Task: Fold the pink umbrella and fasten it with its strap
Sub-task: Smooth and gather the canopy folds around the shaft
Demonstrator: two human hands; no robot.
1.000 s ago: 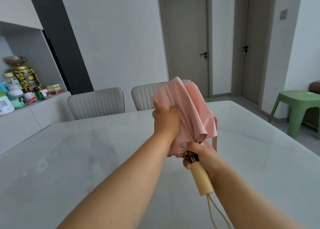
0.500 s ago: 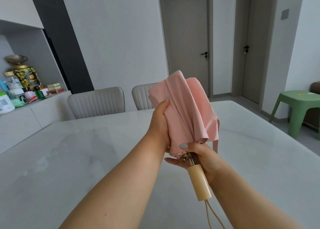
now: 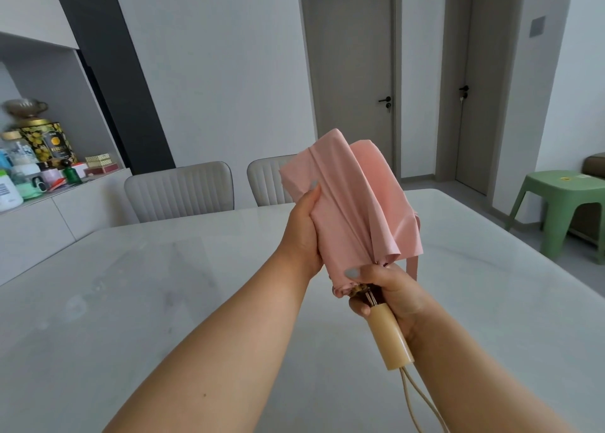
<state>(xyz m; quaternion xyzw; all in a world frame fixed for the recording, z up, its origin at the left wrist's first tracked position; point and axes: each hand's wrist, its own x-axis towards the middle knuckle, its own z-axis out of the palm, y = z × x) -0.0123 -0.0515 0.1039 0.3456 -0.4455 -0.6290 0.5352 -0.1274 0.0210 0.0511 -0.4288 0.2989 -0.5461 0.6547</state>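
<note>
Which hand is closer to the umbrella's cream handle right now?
Right. The right hand grips the top of the cream handle; the left hand is higher, on the pink canopy.

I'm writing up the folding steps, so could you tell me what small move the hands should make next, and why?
Probably the left hand should wrap the loose pink canopy tighter around the shaft. The panels flare open at the lower right, and the strap hangs free behind them, unfastened. The right hand grips the umbrella just above the cream handle, so it can steady the wrap.
</note>
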